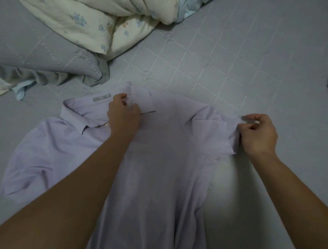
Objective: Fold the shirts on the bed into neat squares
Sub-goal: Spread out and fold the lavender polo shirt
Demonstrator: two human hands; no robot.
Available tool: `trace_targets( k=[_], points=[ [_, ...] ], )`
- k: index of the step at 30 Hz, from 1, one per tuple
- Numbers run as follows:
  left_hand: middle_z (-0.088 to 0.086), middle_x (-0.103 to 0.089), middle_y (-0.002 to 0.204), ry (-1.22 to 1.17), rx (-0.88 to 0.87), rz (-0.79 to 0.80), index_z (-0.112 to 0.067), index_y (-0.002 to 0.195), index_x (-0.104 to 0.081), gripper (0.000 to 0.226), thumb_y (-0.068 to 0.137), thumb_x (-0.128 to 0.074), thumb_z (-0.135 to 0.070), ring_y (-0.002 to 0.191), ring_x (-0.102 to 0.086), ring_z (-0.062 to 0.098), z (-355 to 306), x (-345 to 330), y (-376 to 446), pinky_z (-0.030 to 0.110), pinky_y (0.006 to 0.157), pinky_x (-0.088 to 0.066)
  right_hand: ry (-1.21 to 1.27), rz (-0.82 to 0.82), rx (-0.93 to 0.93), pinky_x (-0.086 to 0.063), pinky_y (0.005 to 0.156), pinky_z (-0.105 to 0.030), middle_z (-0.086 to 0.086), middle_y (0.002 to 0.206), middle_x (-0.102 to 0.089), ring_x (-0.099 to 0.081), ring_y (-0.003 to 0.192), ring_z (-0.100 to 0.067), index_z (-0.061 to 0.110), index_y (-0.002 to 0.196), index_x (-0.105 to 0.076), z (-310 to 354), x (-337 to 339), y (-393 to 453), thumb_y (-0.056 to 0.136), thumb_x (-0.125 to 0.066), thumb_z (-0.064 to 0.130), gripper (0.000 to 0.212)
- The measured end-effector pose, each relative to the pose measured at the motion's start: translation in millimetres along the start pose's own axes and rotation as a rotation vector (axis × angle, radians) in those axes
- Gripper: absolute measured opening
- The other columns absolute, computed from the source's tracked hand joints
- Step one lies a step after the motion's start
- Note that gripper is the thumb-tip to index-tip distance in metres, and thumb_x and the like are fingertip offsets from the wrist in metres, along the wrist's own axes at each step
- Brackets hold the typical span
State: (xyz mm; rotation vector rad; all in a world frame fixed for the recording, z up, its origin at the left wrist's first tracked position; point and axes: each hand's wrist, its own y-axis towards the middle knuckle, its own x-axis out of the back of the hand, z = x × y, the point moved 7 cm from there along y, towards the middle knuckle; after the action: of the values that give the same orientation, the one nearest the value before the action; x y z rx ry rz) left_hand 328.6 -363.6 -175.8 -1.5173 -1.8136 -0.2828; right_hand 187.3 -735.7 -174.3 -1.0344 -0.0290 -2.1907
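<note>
1. The left hand (123, 114) sits just above the frame's centre, back facing up, fingers curled and pinched closed at its 12 o'clock side.
2. Its bare forearm runs down toward 8 o'clock.
3. The right hand (257, 133) lies toward 3 o'clock, fingers bent, thumb and fingertips pinched together.
4. Its bare forearm runs toward 5 o'clock.

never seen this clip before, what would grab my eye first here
A pale lilac collared shirt lies spread across the grey bed sheet, filling the middle. The left hand grips the collar near the top button, while the right hand pinches the right shoulder edge. A rumpled floral duvet sits bunched at the top.
</note>
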Motion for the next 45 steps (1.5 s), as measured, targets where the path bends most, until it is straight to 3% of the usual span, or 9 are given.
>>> trace_targets(
  k=[4,8,14,19,24,30,37,41,45],
  points=[
    [0.016,-0.053,0.132,0.211,-0.231,-0.065,-0.009,0.128,-0.058,0.051,0.079,-0.064,-0.021,0.122,-0.049,0.033,19,14,-75,0.041,0.101,-0.037,0.031,0.028,-0.101,-0.039,0.074,-0.024,0.008,0.075,-0.06,-0.06,0.079,-0.019,0.018,0.09,-0.06,-28,0,-33,0.085,-0.067,0.032,0.016],
    [0.016,-0.039,0.151,0.37,-0.135,0.07,-0.013,0.139,-0.052,0.067,0.078,-0.058,-0.039,0.137,-0.039,0.035,92,19,-156,0.048,0.109,-0.031,0.005,0.221,-0.172,-0.043,0.062,-0.023,0.006,0.066,-0.067,-0.06,0.064,-0.009,0.014,0.072,-0.065,-57,-21,-108,0.083,-0.069,0.052,0.039],
    [0.013,-0.022,0.161,0.58,-0.134,0.229,-0.02,0.152,-0.035,0.075,0.086,-0.035,-0.056,0.147,-0.022,0.038,153,22,-220,0.057,0.114,-0.023,-0.095,0.435,-0.152,-0.037,0.05,-0.01,0.004,0.057,-0.059,-0.049,0.051,-0.005,0.013,0.064,-0.056,-92,-37,-199,0.087,-0.073,0.025,0.031],
    [0.015,-0.023,0.16,0.537,-0.178,0.268,-0.018,0.151,-0.037,0.074,0.087,-0.034,-0.054,0.145,-0.023,0.042,153,28,-215,0.057,0.113,-0.025,-0.053,0.097,-0.128,-0.036,0.054,-0.008,0.009,0.059,-0.061,-0.052,0.054,0.002,0.018,0.065,-0.058,-96,16,-179,0.086,-0.068,0.022,0.024],
    [0.019,-0.033,0.156,0.449,-0.259,0.244,-0.01,0.141,-0.052,0.069,0.082,-0.042,-0.045,0.142,-0.032,0.041,150,44,-214,0.053,0.111,-0.032,-0.046,0.206,-0.296,-0.047,0.072,-0.03,-0.003,0.087,-0.069,-0.063,0.081,-0.022,0.013,0.089,-0.069,-128,8,-205,0.098,-0.054,0.03,0.024],
    [0.022,-0.03,0.155,0.43,0.107,-0.003,-0.012,0.146,-0.043,0.081,0.076,-0.08,-0.026,0.139,-0.032,0.042,215,112,-213,0.057,0.111,-0.028,-0.209,0.445,-0.268,-0.044,0.066,-0.033,0.006,0.073,-0.064,-0.06,0.074,-0.018,0.021,0.074,-0.061,-157,2,-274,0.096,-0.055,0.037,0.027],
    [0.029,-0.046,0.129,0.28,0.466,-0.149,-0.013,0.136,-0.041,0.107,0.047,-0.073,-0.063,0.12,-0.046,0.047,305,184,-288,0.06,0.099,-0.039,-0.206,0.408,-0.285,-0.053,0.068,-0.041,-0.004,0.076,-0.068,-0.063,0.076,-0.026,0.015,0.081,-0.064,-181,29,-315,0.091,-0.066,0.02,0.012],
    [0.027,-0.064,0.11,0.147,0.651,0.058,-0.001,0.117,-0.056,0.064,0.072,-0.083,-0.038,0.103,-0.063,0.041,356,193,-328,0.051,0.09,-0.049,-0.207,0.219,-0.155,-0.04,0.055,-0.028,-0.001,0.059,-0.055,-0.05,0.056,-0.009,0.017,0.066,-0.053,-190,54,-331,0.093,-0.064,0.026,0.03],
    [0.03,-0.064,0.093,0.135,0.617,0.09,0.005,0.098,-0.062,0.028,0.099,-0.055,-0.022,0.094,-0.063,0.042,380,199,-360,0.046,0.079,-0.045,-0.338,0.346,-0.277,-0.037,0.057,-0.031,-0.009,0.062,-0.059,-0.056,0.063,-0.025,0.012,0.065,-0.055,-223,50,-339,0.096,-0.06,0.025,0.034]
  ],
)
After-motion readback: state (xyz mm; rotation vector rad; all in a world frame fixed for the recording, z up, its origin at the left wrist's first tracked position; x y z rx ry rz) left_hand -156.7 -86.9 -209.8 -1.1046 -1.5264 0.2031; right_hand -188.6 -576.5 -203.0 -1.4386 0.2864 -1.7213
